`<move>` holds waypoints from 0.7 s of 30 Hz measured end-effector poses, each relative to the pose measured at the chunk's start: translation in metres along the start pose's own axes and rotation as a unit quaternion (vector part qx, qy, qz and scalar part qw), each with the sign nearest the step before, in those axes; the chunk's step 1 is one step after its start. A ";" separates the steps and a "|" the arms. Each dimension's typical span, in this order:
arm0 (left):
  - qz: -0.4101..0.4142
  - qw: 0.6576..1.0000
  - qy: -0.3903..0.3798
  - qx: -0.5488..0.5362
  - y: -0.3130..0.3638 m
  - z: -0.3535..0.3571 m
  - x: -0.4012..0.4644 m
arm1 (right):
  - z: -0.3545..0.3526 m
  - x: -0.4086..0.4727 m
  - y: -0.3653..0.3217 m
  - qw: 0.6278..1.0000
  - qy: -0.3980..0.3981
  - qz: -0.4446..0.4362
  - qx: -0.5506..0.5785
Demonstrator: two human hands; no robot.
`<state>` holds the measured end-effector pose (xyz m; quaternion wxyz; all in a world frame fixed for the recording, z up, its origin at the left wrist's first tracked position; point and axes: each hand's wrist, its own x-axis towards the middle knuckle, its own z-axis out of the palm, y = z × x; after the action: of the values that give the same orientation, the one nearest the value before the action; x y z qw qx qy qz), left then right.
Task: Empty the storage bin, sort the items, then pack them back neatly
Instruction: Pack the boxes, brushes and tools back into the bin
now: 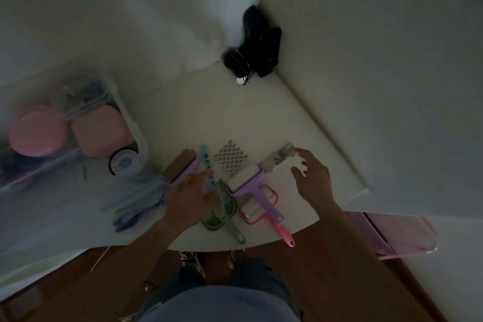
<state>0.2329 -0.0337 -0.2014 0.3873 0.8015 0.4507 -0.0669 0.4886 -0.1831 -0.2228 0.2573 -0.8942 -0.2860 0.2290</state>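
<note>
Dim white table carries your sorted rollers; your left hand rests relaxed on the blue strip, your right hand hovers with fingers loosely spread beside the purple lint roller.

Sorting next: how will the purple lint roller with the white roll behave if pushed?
The purple lint roller probably feels light and stiff, being plastic. Its cylindrical roll may turn when pushed, though the long handle lying across a pink roller should limit rolling.
</note>
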 end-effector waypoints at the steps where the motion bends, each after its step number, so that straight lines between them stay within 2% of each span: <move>1: 0.000 1.000 0.001 -0.003 0.002 0.004 0.001 | 0.005 0.013 0.007 0.999 -0.024 -0.030 -0.034; 4: -0.004 1.000 0.014 0.001 0.004 0.013 0.003 | 0.021 0.049 0.020 0.981 -0.093 -0.103 -0.136; 7: -0.016 1.000 0.021 -0.003 0.003 0.021 0.003 | 0.036 0.074 0.032 0.948 -0.141 -0.178 -0.222; 10: -0.019 0.999 0.034 -0.008 0.003 0.025 0.002 | 0.045 0.080 0.038 0.933 -0.081 -0.233 -0.264; 12: -0.021 0.999 0.041 -0.007 0.004 0.025 0.003 | 0.040 0.079 0.037 0.932 -0.049 -0.210 -0.291; 15: -0.029 0.999 0.032 -0.012 0.005 0.024 0.004 | 0.026 0.073 0.038 0.945 -0.080 -0.126 -0.292; 19: -0.041 0.997 0.047 -0.039 0.008 0.020 0.000 | 0.003 0.045 0.013 0.982 -0.095 -0.030 -0.158; 21: -0.052 0.995 0.055 -0.072 0.007 0.015 -0.006 | -0.003 0.026 -0.013 0.992 -0.112 -0.007 -0.057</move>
<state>0.2384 -0.0504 -0.2053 0.4145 0.7493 0.5163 -0.0107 0.5039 -0.1586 -0.2198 0.1738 -0.8739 -0.3322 0.3093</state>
